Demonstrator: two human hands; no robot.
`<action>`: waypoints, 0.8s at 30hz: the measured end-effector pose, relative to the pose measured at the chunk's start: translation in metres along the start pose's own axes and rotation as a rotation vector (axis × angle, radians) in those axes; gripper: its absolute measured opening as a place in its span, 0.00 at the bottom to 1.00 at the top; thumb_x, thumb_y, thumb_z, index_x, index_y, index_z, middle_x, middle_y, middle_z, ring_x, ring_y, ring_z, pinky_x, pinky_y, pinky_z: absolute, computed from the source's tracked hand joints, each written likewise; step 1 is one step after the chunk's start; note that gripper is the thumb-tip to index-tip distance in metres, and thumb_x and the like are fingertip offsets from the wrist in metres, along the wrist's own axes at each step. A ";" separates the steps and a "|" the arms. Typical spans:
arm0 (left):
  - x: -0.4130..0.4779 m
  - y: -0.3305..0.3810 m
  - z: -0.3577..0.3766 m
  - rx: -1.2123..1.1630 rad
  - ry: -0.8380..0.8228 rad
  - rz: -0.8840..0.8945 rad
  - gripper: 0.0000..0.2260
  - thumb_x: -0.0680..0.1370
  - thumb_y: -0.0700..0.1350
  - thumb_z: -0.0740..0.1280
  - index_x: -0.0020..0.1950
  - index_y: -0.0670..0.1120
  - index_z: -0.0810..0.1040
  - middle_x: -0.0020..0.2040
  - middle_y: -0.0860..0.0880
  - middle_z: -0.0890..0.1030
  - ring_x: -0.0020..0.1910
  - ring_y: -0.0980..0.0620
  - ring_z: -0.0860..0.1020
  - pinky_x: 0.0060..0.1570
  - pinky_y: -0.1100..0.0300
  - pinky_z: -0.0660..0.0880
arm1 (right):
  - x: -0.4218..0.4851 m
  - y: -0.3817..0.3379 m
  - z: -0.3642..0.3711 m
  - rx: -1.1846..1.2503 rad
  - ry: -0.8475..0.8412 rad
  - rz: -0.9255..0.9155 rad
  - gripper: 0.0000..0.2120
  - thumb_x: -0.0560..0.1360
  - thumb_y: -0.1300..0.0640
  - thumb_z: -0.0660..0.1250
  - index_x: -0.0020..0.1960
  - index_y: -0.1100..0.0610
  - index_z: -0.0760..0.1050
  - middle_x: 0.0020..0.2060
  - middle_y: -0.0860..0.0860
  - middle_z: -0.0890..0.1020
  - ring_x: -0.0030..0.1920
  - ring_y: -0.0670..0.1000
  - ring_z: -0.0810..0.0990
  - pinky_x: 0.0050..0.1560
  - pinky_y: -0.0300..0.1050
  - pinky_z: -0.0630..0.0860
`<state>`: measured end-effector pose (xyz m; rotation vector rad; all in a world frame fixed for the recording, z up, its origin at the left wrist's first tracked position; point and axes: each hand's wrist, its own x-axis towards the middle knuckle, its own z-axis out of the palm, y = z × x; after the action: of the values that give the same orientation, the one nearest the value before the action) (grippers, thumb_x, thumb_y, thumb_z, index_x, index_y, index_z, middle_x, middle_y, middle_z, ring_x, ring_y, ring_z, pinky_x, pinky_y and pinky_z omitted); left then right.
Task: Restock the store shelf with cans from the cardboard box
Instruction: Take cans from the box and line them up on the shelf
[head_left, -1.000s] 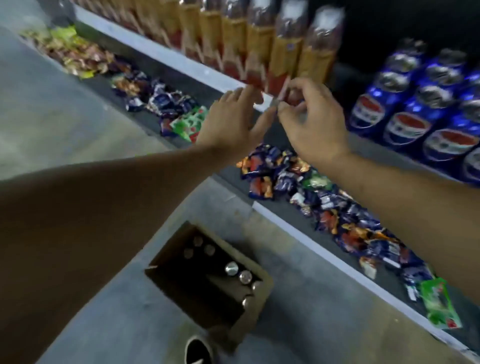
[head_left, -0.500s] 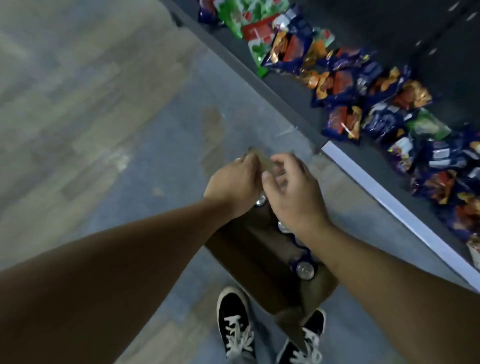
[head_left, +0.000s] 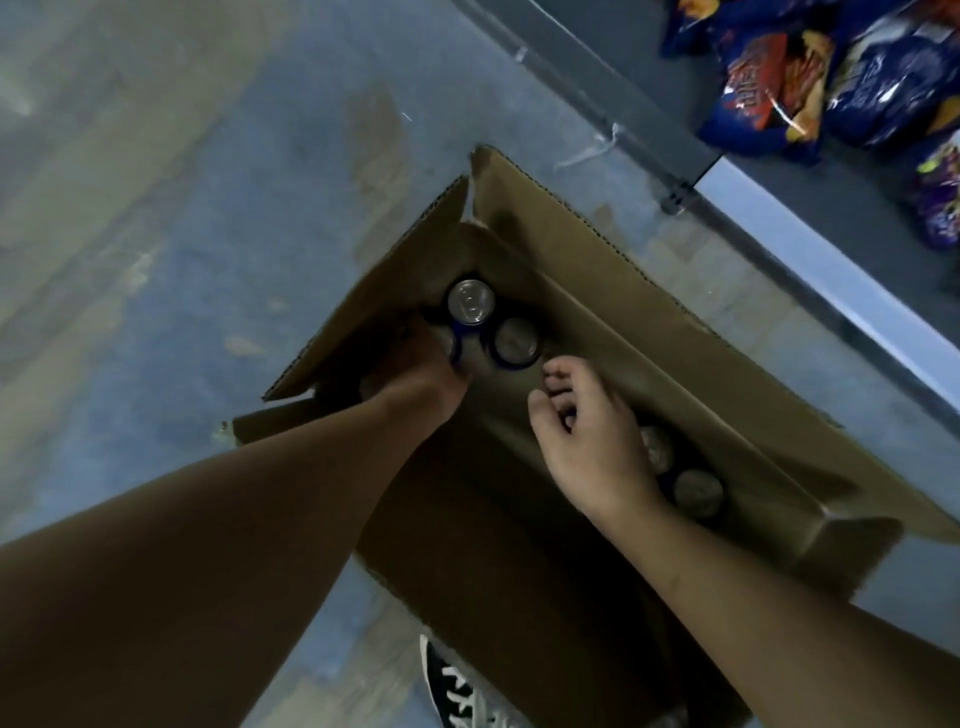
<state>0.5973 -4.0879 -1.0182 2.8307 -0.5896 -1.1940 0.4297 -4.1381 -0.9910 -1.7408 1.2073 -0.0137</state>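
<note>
An open cardboard box (head_left: 652, 338) stands on the floor below me. Blue cans with silver tops stand inside: one can (head_left: 470, 302) at the far corner, a second can (head_left: 517, 340) beside it, and two more cans (head_left: 696, 493) at the right. My left hand (head_left: 418, 366) is deep in the box's far left corner, its fingers curled round a blue can just under the corner one. My right hand (head_left: 592, 436) is lower in the middle of the box, fingers curled over a can that is mostly hidden beneath it.
The bottom shelf edge (head_left: 831, 296) runs diagonally at the upper right, with blue and orange snack bags (head_left: 779, 88) lying on it. The box flaps (head_left: 374, 312) stand up around the opening. My black and white shoe (head_left: 457, 686) is next to the box's near side.
Both hands came down from the upper shelf to the box and are now inside it, each closing on a can. My view has tilted down and moved closer to the box.
</note>
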 end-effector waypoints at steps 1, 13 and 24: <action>0.006 0.001 0.005 0.004 0.021 -0.003 0.35 0.76 0.57 0.71 0.76 0.50 0.59 0.73 0.43 0.69 0.71 0.40 0.69 0.67 0.44 0.70 | 0.003 0.006 0.004 0.007 0.002 0.002 0.15 0.79 0.49 0.65 0.65 0.48 0.71 0.60 0.47 0.78 0.54 0.45 0.78 0.49 0.38 0.72; 0.037 0.002 0.022 0.292 0.105 0.106 0.30 0.78 0.50 0.71 0.73 0.44 0.59 0.65 0.38 0.75 0.63 0.37 0.76 0.57 0.44 0.75 | 0.020 0.029 0.013 0.055 -0.054 0.018 0.15 0.79 0.48 0.65 0.65 0.46 0.71 0.60 0.44 0.76 0.56 0.43 0.76 0.55 0.42 0.76; -0.051 0.024 -0.085 0.355 0.041 0.203 0.30 0.79 0.53 0.69 0.74 0.43 0.61 0.63 0.40 0.77 0.61 0.38 0.77 0.51 0.50 0.72 | -0.015 -0.058 -0.065 -0.043 -0.031 -0.108 0.13 0.79 0.46 0.63 0.62 0.41 0.68 0.58 0.42 0.76 0.56 0.44 0.77 0.55 0.49 0.79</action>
<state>0.6161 -4.1041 -0.9190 2.9642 -1.1605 -1.0870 0.4313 -4.1711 -0.9094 -1.8363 1.0976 -0.0251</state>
